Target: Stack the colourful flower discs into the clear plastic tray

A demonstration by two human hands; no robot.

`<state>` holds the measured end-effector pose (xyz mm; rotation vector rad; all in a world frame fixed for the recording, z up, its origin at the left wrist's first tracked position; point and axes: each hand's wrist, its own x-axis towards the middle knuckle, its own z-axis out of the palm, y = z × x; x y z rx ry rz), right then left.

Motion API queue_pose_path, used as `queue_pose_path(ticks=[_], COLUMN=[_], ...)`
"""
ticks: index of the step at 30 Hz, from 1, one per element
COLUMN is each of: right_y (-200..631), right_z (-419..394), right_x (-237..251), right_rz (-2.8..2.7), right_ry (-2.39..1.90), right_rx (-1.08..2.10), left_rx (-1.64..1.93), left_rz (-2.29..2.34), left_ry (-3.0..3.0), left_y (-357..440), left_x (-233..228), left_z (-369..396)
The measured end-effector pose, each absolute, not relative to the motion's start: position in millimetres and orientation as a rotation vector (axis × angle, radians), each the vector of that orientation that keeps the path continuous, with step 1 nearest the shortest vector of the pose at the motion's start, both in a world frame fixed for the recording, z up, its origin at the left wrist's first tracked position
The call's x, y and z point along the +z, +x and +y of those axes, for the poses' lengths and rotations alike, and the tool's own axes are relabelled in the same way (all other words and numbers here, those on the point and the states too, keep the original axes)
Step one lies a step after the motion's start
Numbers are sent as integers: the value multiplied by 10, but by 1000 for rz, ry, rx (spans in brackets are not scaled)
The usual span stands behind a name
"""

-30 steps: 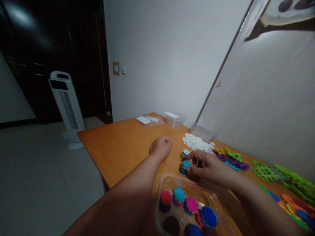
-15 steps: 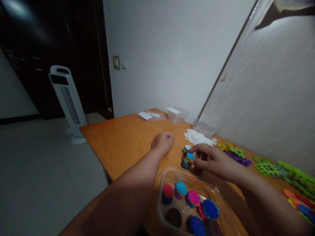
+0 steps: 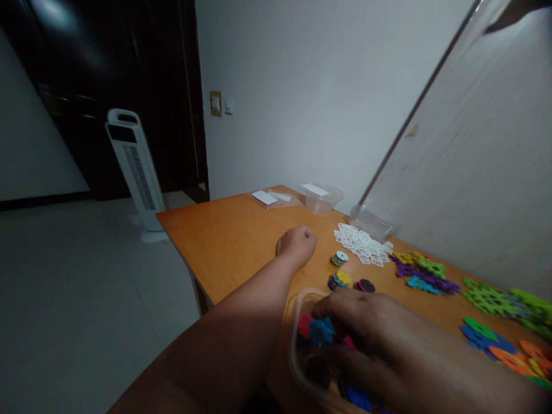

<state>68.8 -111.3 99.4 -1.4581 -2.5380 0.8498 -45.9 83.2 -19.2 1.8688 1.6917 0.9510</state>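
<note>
My left hand [image 3: 297, 244] rests as a closed fist on the orange table [image 3: 233, 241], holding nothing. My right hand [image 3: 362, 325] reaches down into a clear plastic tub [image 3: 296, 345] at the near edge, its fingertips closed on a blue toothed disc [image 3: 321, 332]. Red and blue discs lie in the tub, mostly hidden under the hand. Just beyond the tub stand a short stack topped with yellow [image 3: 340, 280], a stack topped with white [image 3: 340, 258] and a dark disc [image 3: 365, 285].
White lattice pieces [image 3: 363, 245] lie past the stacks. Purple, green and yellow pieces [image 3: 420, 273], green ones [image 3: 495, 299] and flat coloured ones [image 3: 495, 342] line the right wall. Clear tubs [image 3: 322, 197] and a lid [image 3: 276, 199] sit at the far end. A tower fan [image 3: 135, 172] stands on the floor.
My right hand lifted the blue disc off the near stack, now yellow on top, and drew back into the tub. My left fist stayed put. The camera shifted slightly.
</note>
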Motion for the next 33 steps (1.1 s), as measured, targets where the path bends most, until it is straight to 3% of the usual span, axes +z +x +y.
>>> queue_pose_path(ticks=[5,13,21,33], right_y=[711,679,659,370], right_z=[-1053,-1004,-959,-887], right_x=[856,828,796,872], right_rz=[-2564,-2581,-2697,-2748], right_ry=[-1547,-1499,-1731,-2021], right_rx=[663,693,477,427], left_rx=[967,976,945,938], left_rz=[1679,1679,1676,1673], left_ry=[1874,1879,1879,1882], left_y=[-459,-450,-457,-453], left_x=[-196,-201,-153,-186], left_z=[823,830,793,812])
